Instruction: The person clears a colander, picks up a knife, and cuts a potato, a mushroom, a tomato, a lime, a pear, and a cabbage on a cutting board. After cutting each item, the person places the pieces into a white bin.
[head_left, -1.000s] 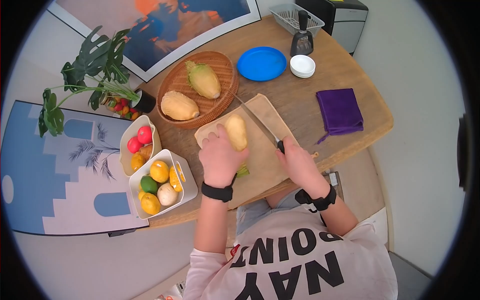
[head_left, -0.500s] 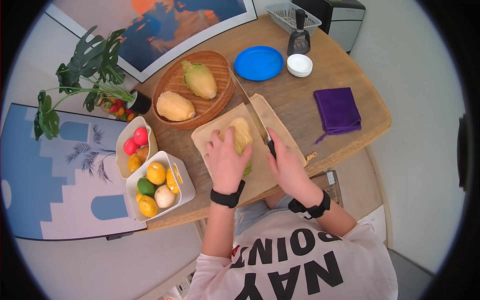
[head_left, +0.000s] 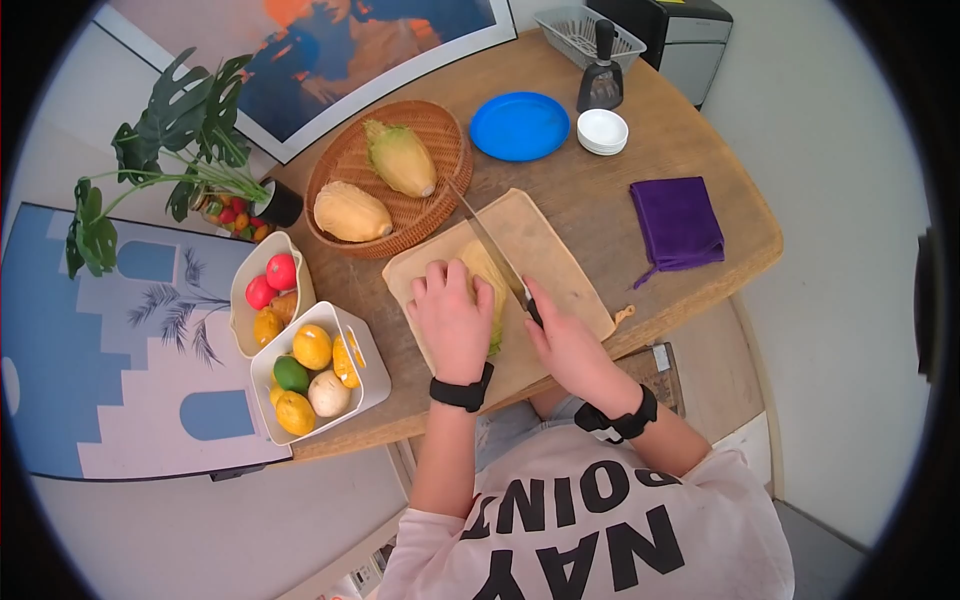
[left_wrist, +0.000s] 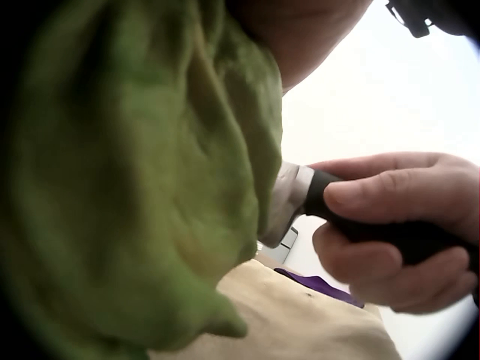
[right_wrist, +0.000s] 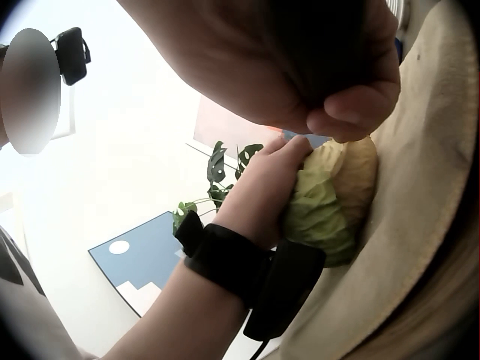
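Observation:
A pale yellow and green leafy vegetable (head_left: 487,268) lies on the tan cutting board (head_left: 550,270). The left hand (head_left: 453,320) grips it from its left side, fingers curled over it. In the right hand (head_left: 572,355) is the black handle of a long knife (head_left: 490,240); the blade runs along the vegetable's right side, its tip near the basket. In the left wrist view, green leaves (left_wrist: 150,180) fill the left, and the right hand (left_wrist: 405,225) wraps the knife handle. The right wrist view shows the left hand (right_wrist: 262,187) against the vegetable (right_wrist: 326,210); whether the blade touches it is unclear.
A wicker basket (head_left: 320,185) holds two more vegetables behind the board. Farther back are a blue plate (head_left: 520,126), white bowls (head_left: 602,131) and a grey basket (head_left: 575,38). Purple cloth (head_left: 677,225) lies right; a white bin (head_left: 372,385) of produce stands left.
Over the last second, the left hand shifted right and the vegetable turned from bare yellow side to leafier side. The knife hand moved left and toward the body, bringing the blade beside the vegetable.

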